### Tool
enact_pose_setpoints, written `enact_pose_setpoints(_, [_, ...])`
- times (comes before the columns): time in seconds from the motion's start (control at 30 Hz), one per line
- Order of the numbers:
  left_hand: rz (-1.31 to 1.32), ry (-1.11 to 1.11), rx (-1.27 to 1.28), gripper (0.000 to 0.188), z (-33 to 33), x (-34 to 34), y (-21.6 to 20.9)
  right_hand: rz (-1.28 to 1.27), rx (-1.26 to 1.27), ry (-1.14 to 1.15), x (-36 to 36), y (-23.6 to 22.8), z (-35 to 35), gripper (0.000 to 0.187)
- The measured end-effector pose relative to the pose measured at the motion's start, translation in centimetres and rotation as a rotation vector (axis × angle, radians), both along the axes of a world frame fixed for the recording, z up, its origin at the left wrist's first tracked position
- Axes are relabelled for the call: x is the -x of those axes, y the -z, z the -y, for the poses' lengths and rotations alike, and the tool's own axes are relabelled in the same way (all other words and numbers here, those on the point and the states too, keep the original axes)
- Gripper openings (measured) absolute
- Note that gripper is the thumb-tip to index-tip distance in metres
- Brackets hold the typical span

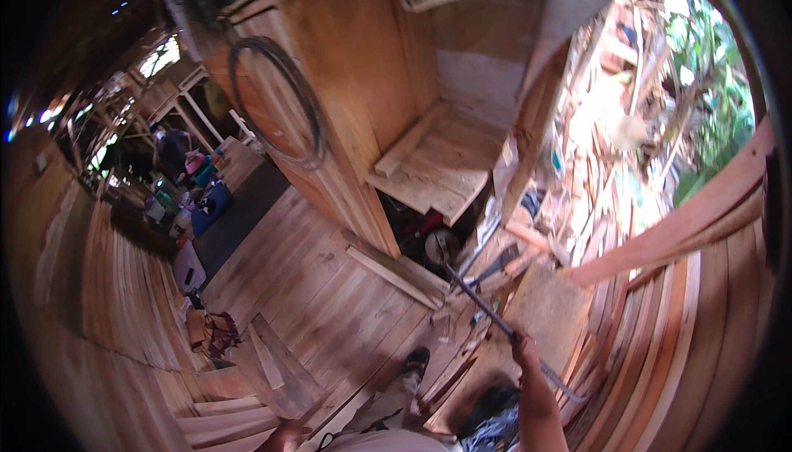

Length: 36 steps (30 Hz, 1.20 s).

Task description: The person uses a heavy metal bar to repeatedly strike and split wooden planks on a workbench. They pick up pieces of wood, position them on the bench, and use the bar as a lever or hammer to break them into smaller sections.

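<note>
Where the right hand (523, 348) shows, right of centre in the lower frame, its grip is wrapped around a long dark rod (483, 302). From that grip the rod's long axis slants up and to the left, its far end pointing at the dark gap beneath a wooden cabinet (342, 48), where a pale round object (440, 247) shows. A grey strip (563, 382) runs down and right of the hand; it may be the rod's other end, but blur leaves that unsure.

The left hand (285, 435), at the lower edge left of centre, is well apart from the rod and largely cut off, so I cannot tell whether its fingers are apart or together; the right is nearer.

The cabinet's jutting shelf (437, 180) overhangs the gap, a loose plank (394, 275) lies left of the rod, and a dark blade-like piece (500, 261) lies just to its right. A wide board (557, 303) spreads up and right of the hand.
</note>
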<state>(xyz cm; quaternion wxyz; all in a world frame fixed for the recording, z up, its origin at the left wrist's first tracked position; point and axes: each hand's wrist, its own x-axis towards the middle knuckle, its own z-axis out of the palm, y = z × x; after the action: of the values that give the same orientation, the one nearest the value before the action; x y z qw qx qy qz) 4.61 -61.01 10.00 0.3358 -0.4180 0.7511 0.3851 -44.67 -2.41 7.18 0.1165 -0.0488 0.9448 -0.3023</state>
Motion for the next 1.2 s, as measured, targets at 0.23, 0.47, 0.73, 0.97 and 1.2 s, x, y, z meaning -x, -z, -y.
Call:
enact_pose_setpoints(0.23, [0.133,0.088,0.18,0.055,-3.9,5.1,-7.6,0.093,-0.24,0.094,-0.3,-1.2,1.0,0.027])
enact_pose_setpoints(0.47, [0.03,-0.153,-0.001,0.04,-5.2,7.3,-10.0,-0.119,-0.394,0.069,-1.7,1.3,1.8,0.027])
enact_pose_setpoints(0.73, [0.038,-0.2,-0.064,0.049,-6.4,8.9,-9.7,-0.04,-0.339,0.151,-3.6,1.4,0.6,0.037])
enact_pose_setpoints(0.97, [0.122,0.172,0.302,0.066,-5.5,7.9,-6.3,-0.069,-0.163,0.211,-6.2,-3.6,2.2,0.053])
enact_pose_setpoints(1.2, [-0.11,0.328,0.498,0.056,-10.7,17.3,-10.1,-0.037,0.301,-0.044,-14.1,-7.7,9.4,0.033])
